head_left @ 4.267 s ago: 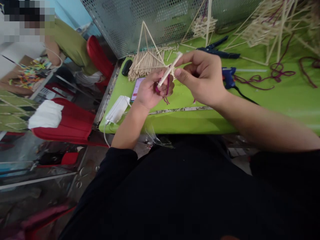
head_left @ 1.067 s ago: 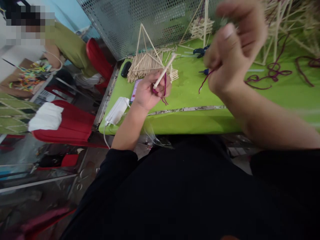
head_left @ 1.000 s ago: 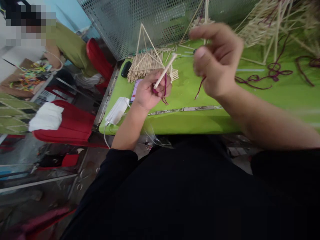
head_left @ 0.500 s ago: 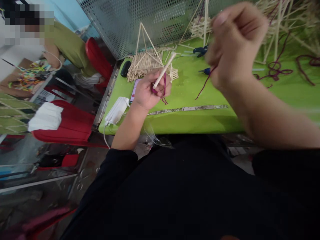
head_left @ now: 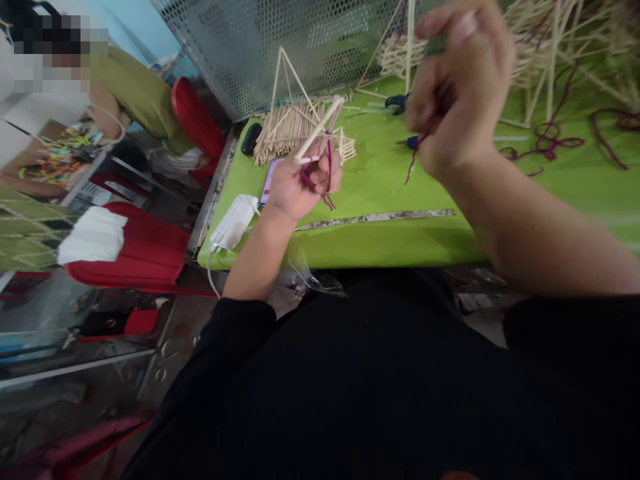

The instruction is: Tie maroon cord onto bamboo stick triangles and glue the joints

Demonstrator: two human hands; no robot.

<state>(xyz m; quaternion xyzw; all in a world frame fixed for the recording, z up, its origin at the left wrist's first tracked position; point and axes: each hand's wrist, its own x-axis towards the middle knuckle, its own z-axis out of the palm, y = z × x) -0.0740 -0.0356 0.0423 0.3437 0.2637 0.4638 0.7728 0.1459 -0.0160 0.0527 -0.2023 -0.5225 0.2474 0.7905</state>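
Observation:
My left hand [head_left: 293, 185], closed, grips a small frame of pale wooden sticks [head_left: 316, 141]. Purple yarn [head_left: 329, 167] is looped around its sticks and fingers, with loose ends hanging below. Higher up and to the right is my right hand [head_left: 467, 100], its fingers curled. A purple yarn end [head_left: 413, 163] dangles from the underside of that hand; the rest of this strand is hidden in it. Behind my left hand lie a pile of sticks [head_left: 285, 127] and a standing stick pyramid [head_left: 274, 83].
On the green table [head_left: 395, 243] are a patterned strip [head_left: 380, 217], dark-handled tools [head_left: 397, 103], a phone [head_left: 270, 177], a white adapter [head_left: 235, 221] and tangled yarn [head_left: 553, 141]. More stick frames [head_left: 555, 67] stand back right. A perforated metal panel [head_left: 240, 60] rises behind. A co-worker sits at left.
The stick frame has turned in my left hand, so more of its sticks show. My right hand has shifted slightly up and left, its yarn end moving with it.

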